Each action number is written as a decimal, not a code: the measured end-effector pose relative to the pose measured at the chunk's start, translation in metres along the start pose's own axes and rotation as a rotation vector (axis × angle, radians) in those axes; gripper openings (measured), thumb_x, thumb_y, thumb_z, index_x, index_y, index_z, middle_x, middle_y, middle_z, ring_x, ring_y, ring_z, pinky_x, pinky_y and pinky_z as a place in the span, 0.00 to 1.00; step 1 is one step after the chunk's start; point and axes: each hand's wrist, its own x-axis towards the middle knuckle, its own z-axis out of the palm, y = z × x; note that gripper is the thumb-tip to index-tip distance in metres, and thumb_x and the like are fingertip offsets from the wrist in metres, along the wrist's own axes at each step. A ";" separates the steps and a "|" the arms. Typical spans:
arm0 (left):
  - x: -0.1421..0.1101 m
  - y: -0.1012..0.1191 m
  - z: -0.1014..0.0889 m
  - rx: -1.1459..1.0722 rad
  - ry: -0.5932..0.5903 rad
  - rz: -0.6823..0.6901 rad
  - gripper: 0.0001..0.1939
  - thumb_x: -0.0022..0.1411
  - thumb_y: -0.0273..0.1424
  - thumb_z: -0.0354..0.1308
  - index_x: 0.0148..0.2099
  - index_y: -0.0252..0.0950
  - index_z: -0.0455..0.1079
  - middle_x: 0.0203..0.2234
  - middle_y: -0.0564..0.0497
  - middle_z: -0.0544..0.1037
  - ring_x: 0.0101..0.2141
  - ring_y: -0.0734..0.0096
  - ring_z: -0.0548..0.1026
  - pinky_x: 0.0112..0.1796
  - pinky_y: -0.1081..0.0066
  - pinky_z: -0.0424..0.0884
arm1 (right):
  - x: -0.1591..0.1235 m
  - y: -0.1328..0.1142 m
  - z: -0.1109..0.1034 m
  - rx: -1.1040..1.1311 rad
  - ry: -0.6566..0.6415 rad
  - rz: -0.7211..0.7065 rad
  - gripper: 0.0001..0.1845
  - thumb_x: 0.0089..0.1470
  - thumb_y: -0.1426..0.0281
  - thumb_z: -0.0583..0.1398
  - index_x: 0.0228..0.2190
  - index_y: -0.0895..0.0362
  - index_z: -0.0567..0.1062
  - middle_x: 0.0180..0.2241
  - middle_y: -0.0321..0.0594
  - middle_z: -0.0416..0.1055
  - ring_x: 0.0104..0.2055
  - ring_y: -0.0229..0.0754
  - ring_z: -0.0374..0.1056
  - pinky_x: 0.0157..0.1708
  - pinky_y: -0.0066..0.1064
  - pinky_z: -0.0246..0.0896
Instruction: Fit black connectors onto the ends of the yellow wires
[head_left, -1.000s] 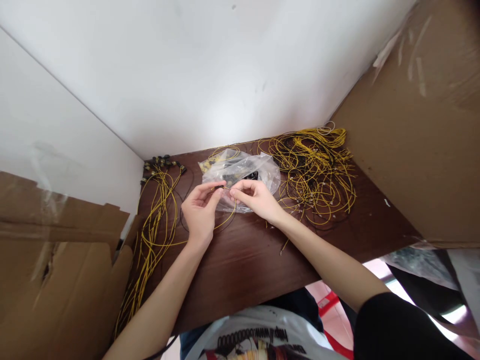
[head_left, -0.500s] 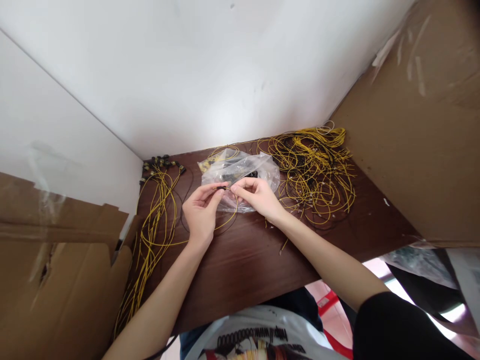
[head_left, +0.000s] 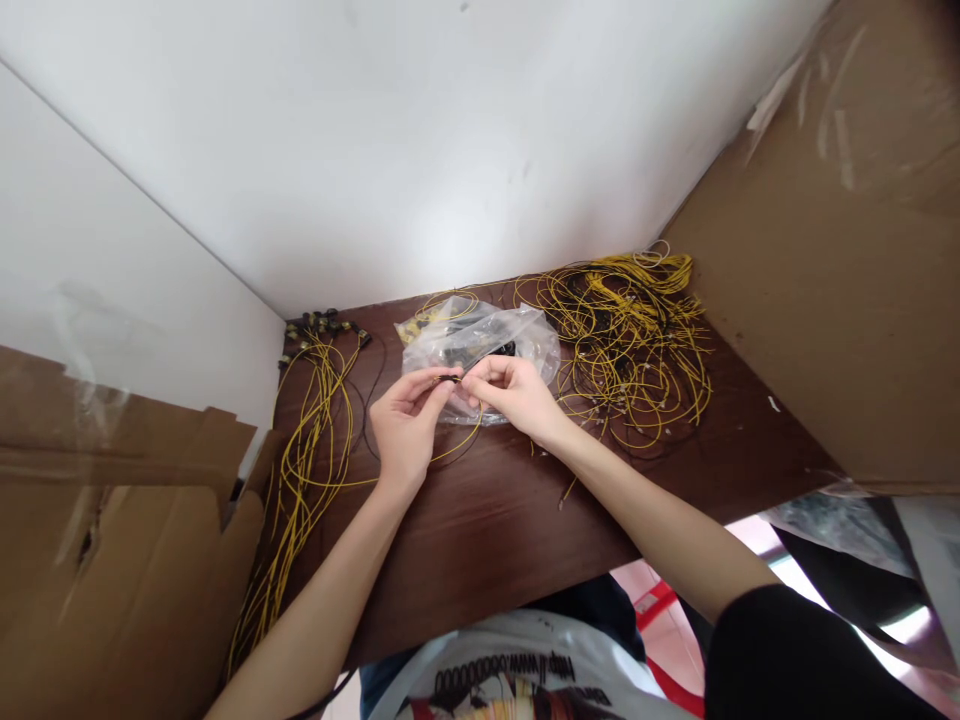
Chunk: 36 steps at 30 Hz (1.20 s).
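Observation:
My left hand point(head_left: 403, 425) pinches a small black connector point(head_left: 448, 378) between thumb and fingers. My right hand point(head_left: 517, 398) is closed on a thin yellow wire point(head_left: 466, 444) close to the connector, and its fingertips almost meet those of the left. The wire loops down below both hands. Exactly how its tip sits at the connector is too small to make out. Just behind the hands lies a clear plastic bag point(head_left: 534, 338) with black parts inside.
On the left, yellow wires point(head_left: 319, 385) with black connectors point(head_left: 324, 322) at their far ends hang over the brown table point(head_left: 450, 560). A tangle of yellow and black wires point(head_left: 637, 350) covers the back right. Cardboard point(head_left: 840, 300) flanks the right side, more cardboard point(head_left: 150, 560) the left.
My left hand has shifted slightly right, bringing the connector closer to my right fingertips. The wire loop between the hands has moved slightly right too.

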 end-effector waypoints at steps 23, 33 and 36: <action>0.000 -0.001 0.000 -0.025 0.015 0.002 0.07 0.51 0.27 0.63 0.36 0.33 0.74 0.33 0.47 0.80 0.33 0.69 0.78 0.36 0.70 0.75 | -0.001 -0.002 -0.002 -0.082 -0.029 -0.048 0.11 0.48 0.66 0.61 0.20 0.60 0.71 0.18 0.33 0.67 0.21 0.30 0.58 0.24 0.25 0.53; -0.001 0.001 -0.002 0.119 -0.067 0.136 0.06 0.54 0.25 0.60 0.36 0.35 0.75 0.34 0.50 0.80 0.36 0.70 0.78 0.40 0.70 0.74 | 0.000 -0.002 -0.004 -0.154 -0.044 -0.075 0.10 0.49 0.67 0.60 0.21 0.61 0.71 0.20 0.34 0.67 0.22 0.31 0.59 0.25 0.25 0.53; 0.000 0.002 -0.002 0.096 -0.036 0.118 0.06 0.54 0.26 0.60 0.36 0.34 0.75 0.34 0.49 0.80 0.36 0.69 0.78 0.40 0.69 0.74 | -0.001 -0.006 -0.004 -0.128 -0.061 -0.050 0.11 0.49 0.67 0.60 0.21 0.61 0.72 0.20 0.34 0.68 0.23 0.31 0.60 0.26 0.26 0.54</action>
